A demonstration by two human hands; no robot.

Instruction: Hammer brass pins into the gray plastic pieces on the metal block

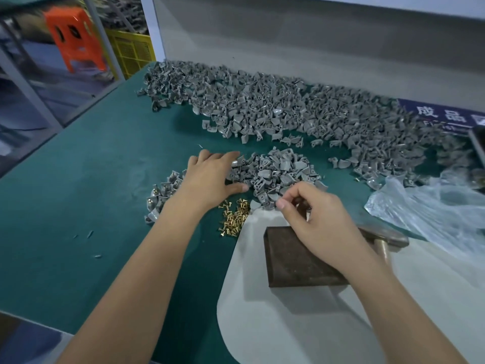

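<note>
A dark metal block [294,261] lies on a white sheet [275,324] near the table's front. Loose brass pins [233,216] are scattered just to its left. Behind them is a small heap of gray plastic pieces [278,169]. My left hand [210,177] lies flat on the heap's left edge, fingers straight. My right hand [315,214] hovers over the block's far edge, its fingers curled round a small gray piece that is mostly hidden. A hammer [391,239] lies behind the right wrist, untouched.
A long bank of gray pieces [288,109] runs along the back of the green table [91,193]. A few gray pieces with pins [162,190] sit left of my left wrist. A crumpled clear bag [433,206] lies right; an orange stool [73,38] stands beyond the table.
</note>
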